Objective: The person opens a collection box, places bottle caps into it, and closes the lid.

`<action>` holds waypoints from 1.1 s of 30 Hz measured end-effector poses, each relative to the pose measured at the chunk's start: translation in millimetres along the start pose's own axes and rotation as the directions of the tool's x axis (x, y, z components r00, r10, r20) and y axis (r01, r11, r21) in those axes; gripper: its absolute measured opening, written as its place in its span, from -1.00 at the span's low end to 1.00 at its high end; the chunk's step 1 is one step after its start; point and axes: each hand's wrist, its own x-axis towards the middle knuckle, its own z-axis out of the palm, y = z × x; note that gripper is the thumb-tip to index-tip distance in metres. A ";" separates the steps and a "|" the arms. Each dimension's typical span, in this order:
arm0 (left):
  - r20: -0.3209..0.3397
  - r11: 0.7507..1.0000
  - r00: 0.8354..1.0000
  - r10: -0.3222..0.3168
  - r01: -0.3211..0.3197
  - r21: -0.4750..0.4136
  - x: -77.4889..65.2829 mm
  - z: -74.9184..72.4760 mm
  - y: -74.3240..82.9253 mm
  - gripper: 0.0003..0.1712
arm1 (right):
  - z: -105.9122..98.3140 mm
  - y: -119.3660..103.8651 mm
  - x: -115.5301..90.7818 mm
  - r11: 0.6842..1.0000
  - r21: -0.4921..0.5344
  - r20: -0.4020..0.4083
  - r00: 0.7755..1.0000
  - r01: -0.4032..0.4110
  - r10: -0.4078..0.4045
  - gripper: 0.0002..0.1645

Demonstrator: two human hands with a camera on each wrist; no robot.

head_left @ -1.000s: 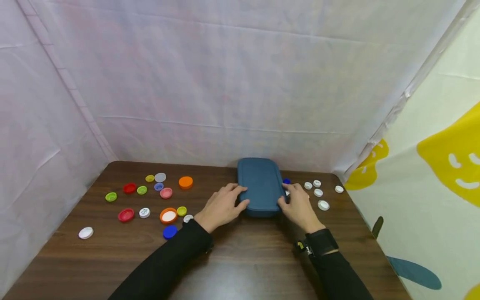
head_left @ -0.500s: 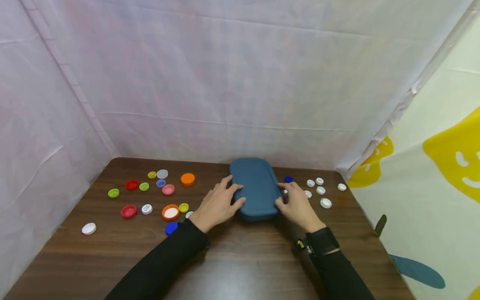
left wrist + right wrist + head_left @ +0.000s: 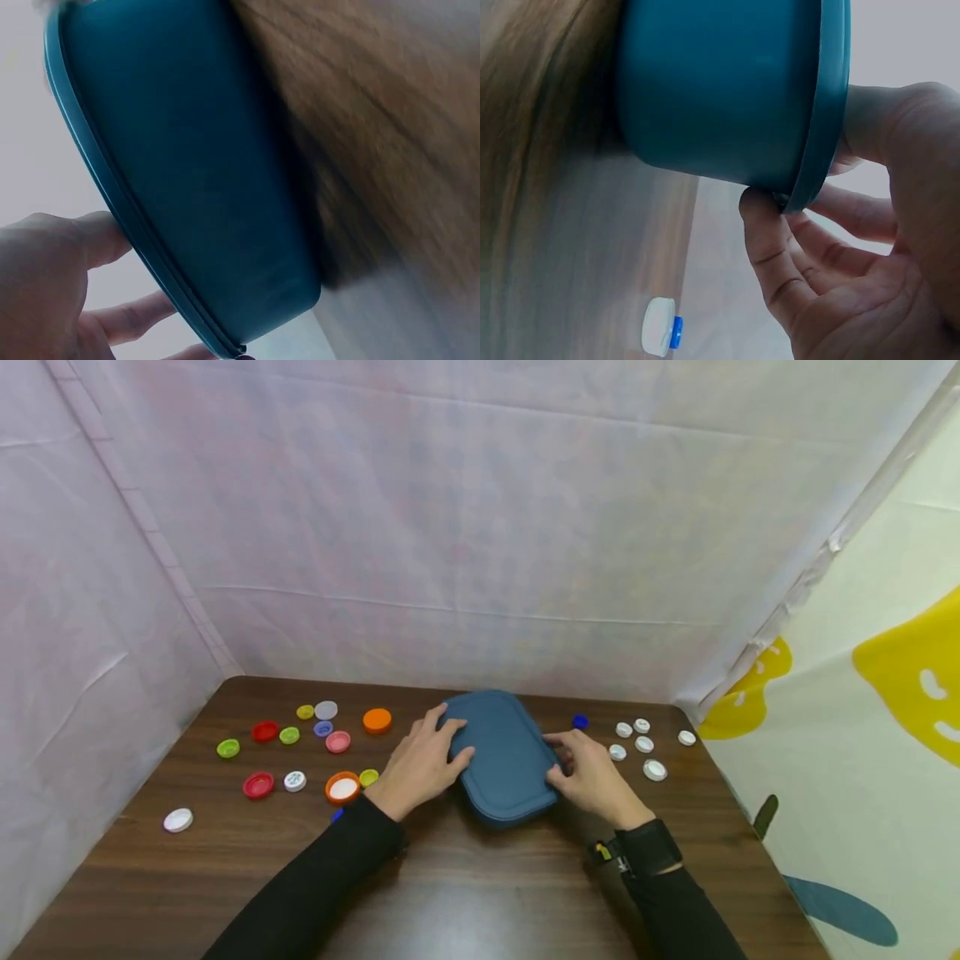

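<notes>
At twelve o'clock of the table (image 3: 465,902), the blue box (image 3: 501,756) is steadied, it seems, between left hand (image 3: 418,766) (fingers spread) and right hand (image 3: 597,781), pinched on its rim (image 3: 826,112); even pressure is probably called for next.

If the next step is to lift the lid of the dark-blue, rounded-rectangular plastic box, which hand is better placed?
Probably the right hand: one fingertip sits beneath the lid's rim, whereas the left hand has its thumb over the top.

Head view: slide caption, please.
Left hand and right hand on a blue, rounded-rectangular box, round multicoloured plastic caps either side, on a brown wood-grain table.
</notes>
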 end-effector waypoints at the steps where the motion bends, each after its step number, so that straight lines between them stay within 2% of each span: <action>1: -0.005 1.000 1.000 -0.004 0.004 0.002 0.0 -1.4 -1.8 -0.30 | 0.3 -0.4 0.2 1.000 0.007 0.007 1.000 0.010 -0.010 -0.35; 5: -0.026 1.000 1.000 -0.013 0.014 0.021 0.0 -6.2 -8.4 -0.32 | 0.9 -1.1 1.1 0.998 0.022 0.031 0.998 0.051 -0.051 -0.35; 10: -0.026 0.999 1.000 0.013 -0.012 0.039 -3.4 -14.9 -13.5 -0.38 | 2.3 -3.2 4.8 0.995 0.005 0.056 0.993 0.105 -0.105 -0.36; 14: -0.019 0.998 0.999 0.039 -0.039 0.039 -9.3 -23.4 -14.8 -0.45 | 3.5 -7.5 6.7 0.995 0.014 0.072 0.992 0.103 -0.104 -0.41; 17: -0.017 0.998 1.000 0.024 -0.023 0.053 -15.1 -26.8 -14.1 -0.49 | 4.9 -10.6 5.9 0.995 0.022 0.068 0.993 0.095 -0.096 -0.43; 23: -0.008 0.996 0.999 -0.036 0.037 0.084 -27.1 -30.5 -9.8 -0.48 | -0.1 -17.3 2.3 1.000 0.007 0.042 0.999 0.029 -0.029 -0.40; 29: -0.002 0.991 0.995 -0.099 0.099 0.093 -40.3 -36.6 -5.0 -0.48 | -5.8 -20.3 1.6 0.998 -0.032 0.085 0.994 -0.059 0.062 -0.41; 33: -0.005 0.992 0.995 -0.096 0.096 0.077 -47.9 -39.4 -5.5 -0.49 | -6.9 -18.7 2.1 0.996 -0.038 0.107 0.990 -0.086 0.089 -0.43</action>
